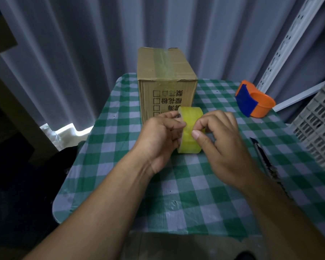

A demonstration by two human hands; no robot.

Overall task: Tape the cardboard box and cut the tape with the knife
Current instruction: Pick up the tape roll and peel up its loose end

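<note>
A brown cardboard box (165, 76) stands at the far middle of the table, with a strip of tape running along its top seam and printed characters on its near face. In front of it I hold a yellow roll of tape (190, 128) upright. My left hand (158, 136) grips the roll from the left. My right hand (225, 143) holds it from the right, with the thumb and forefinger pinching at its outer surface. A black utility knife (265, 162) lies on the cloth to the right of my right hand, partly hidden by my forearm.
A green and white checked cloth (120, 147) covers the table. An orange and blue tape dispenser (253, 99) sits at the far right. A white plastic crate (319, 128) stands at the right edge. Grey curtains hang behind the table.
</note>
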